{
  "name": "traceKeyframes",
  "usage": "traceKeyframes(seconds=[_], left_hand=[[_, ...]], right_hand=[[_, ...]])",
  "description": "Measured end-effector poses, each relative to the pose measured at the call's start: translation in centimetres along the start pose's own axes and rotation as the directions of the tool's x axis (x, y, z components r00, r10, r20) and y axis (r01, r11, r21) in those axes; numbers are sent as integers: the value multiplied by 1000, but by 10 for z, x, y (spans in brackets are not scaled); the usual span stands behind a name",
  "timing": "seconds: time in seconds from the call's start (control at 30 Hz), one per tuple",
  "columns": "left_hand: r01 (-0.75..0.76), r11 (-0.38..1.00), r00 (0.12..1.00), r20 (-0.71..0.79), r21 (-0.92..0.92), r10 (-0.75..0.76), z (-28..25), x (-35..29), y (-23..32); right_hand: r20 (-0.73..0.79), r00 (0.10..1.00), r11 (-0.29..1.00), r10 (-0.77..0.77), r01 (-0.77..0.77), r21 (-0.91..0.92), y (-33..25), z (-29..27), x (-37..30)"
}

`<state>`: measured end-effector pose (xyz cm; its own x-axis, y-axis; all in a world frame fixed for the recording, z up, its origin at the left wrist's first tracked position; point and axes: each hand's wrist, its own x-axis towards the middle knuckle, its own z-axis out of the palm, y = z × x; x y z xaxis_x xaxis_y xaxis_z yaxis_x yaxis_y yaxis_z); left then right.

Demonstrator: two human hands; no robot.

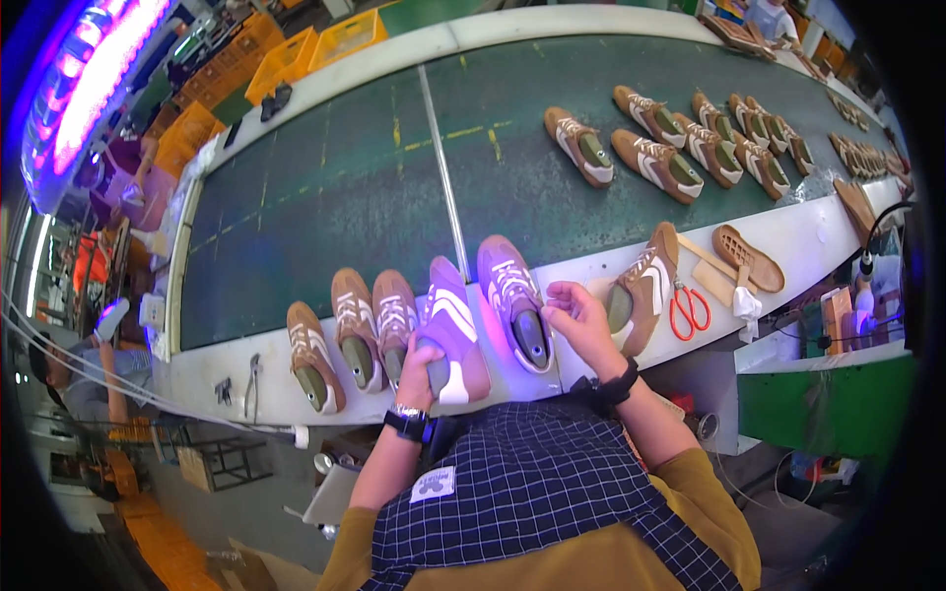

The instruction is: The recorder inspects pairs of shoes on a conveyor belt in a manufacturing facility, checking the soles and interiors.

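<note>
My left hand (418, 378) grips the heel end of a sneaker (452, 320) with white curved stripes, tilted on its side. Violet light tints it and the sneaker (508, 286) beside it, which has white laces and a dark insert in its opening. Just right of that second shoe is my right hand (583, 320), fingers partly bent and apart, holding nothing that I can see. Left of my left hand, three brown sneakers (355, 320) with olive inserts stand on the white ledge. Another brown sneaker (645, 294) leans on its side beyond my right hand.
Red-handled scissors (689, 311), a loose sole (747, 258) and pliers (252, 386) lie on the white ledge (212, 369). Several brown sneakers (655, 163) stand on the green conveyor belt (355, 187). Yellow crates (347, 39) are beyond it. Other people work at left and far right.
</note>
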<state>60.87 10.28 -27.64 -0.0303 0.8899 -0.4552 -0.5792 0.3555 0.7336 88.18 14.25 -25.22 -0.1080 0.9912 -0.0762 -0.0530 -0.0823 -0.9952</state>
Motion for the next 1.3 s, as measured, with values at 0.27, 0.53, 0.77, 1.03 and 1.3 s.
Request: traceKeyframes(seconds=[0.27, 0.53, 0.77, 1.03, 1.3], left_hand=[[-227, 959, 844, 526, 168, 108, 120, -54, 73], [-344, 644, 939, 232, 683, 255, 73, 122, 46], [232, 886, 944, 127, 402, -304, 84, 187, -28], [-38, 992, 940, 342, 123, -6, 109, 131, -39], [4, 976, 910, 404, 216, -93, 134, 72, -74]], right_hand=[[403, 913, 707, 64, -327, 628, -53, 27, -9], [277, 948, 394, -157, -197, 898, -51, -38, -60], [26, 986, 273, -166, 20, 962, -38, -81, -119], [-128, 988, 301, -83, 147, 942, -39, -98, -142], [-98, 994, 410, -52, 111, 905, -33, -108, -109]])
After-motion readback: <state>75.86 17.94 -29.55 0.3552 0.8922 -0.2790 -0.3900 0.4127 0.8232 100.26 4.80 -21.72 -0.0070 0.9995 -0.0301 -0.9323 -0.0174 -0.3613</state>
